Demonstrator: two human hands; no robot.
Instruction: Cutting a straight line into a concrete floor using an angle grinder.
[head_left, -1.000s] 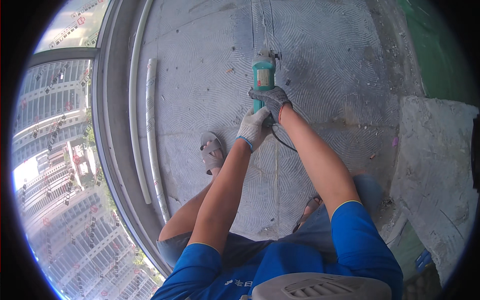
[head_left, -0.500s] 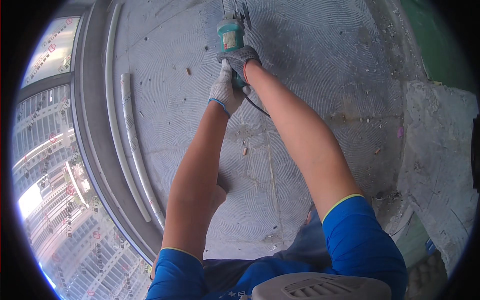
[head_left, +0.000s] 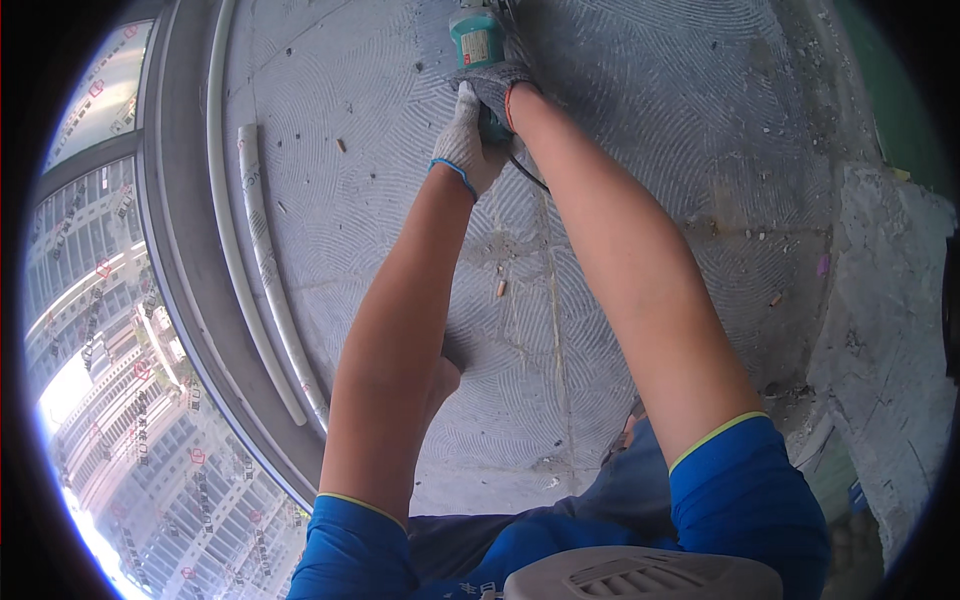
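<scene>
**Both gloved hands on a teal power tool, far end of the floor**

So the person is reaching both arms straight out over a grey floor (head_left: 380,230) that's combed with swirly trowel marks. The teal power tool (head_left: 474,38) is sitting at the far edge of the view, a bit left of centre, down against the floor. The right hand (head_left: 497,82), in a grey knit glove, is wrapping its fingers closed around the tool's body. The left hand (head_left: 463,148), in a white glove with a blue cuff, is curling shut around the near end of the tool, just beside the right one. A dark cord (head_left: 528,175) is trailing out between the forearms. Two white pipes (head_left: 262,250) are lying along the curved window frame (head_left: 175,250) on the left. A rough concrete block (head_left: 885,330) is sitting on the right.
</scene>
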